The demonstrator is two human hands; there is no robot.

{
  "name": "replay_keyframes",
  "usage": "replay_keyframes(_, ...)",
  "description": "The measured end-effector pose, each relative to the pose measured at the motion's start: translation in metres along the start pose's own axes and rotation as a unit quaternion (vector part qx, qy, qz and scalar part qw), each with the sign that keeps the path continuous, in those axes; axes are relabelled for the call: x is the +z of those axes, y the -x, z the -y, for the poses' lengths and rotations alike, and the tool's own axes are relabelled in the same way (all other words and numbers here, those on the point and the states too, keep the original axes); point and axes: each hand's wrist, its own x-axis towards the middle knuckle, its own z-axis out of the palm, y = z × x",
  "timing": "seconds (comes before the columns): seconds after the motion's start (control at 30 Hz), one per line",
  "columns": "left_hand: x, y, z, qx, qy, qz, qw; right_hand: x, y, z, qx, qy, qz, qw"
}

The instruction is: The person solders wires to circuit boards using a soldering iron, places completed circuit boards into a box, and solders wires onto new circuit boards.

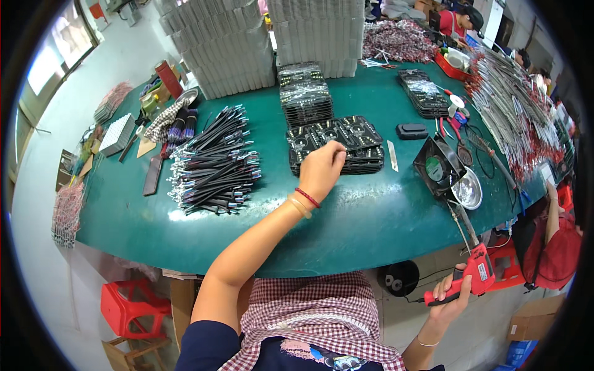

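Observation:
My left hand (323, 168) is closed at the near edge of the top black circuit board panel (303, 140), which lies askew on a low stack (365, 162) of similar panels. Its fingertips are partly hidden behind the hand. In my right hand (447, 302), low and beyond the table's front edge, is a red soldering gun (475, 276), its tip end pointing up and away, near a small black fan (438, 166) and a round metal dish (468, 189).
A heap of black cables (213, 164) lies left of the panels. Taller panel stacks (305, 99) and white trays (216, 46) stand behind. A flat blade (392, 155) and black case (412, 131) lie right on the green table (278, 241). Bundled wires (516, 102) fill the far right. People sit beyond.

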Motion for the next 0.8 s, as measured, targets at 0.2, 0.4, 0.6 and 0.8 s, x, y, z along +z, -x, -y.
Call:
replay_keyframes(0.2, -0.005, -0.049, 0.026, 0.078, -0.257, 0.172, 0.948, 0.009, -0.009, -0.002, 0.012, -0.007, 0.026, 1.0)
replay_keyframes(0.4, -0.012, -0.051, 0.024, 0.098, -0.159, 0.128, 0.974, 0.01, -0.008, -0.002, 0.007, -0.023, 0.025, 0.999)
replay_keyframes(0.6, -0.048, 0.012, -0.027, 0.163, -0.072, 0.103, 0.979, 0.001, -0.006, 0.0, -0.001, -0.013, 0.005, 1.0)
replay_keyframes(0.8, -0.051, 0.135, -0.05, 0.152, -0.218, 0.18, 0.947, 0.004, -0.01, -0.001, -0.002, -0.007, 0.002, 1.0)
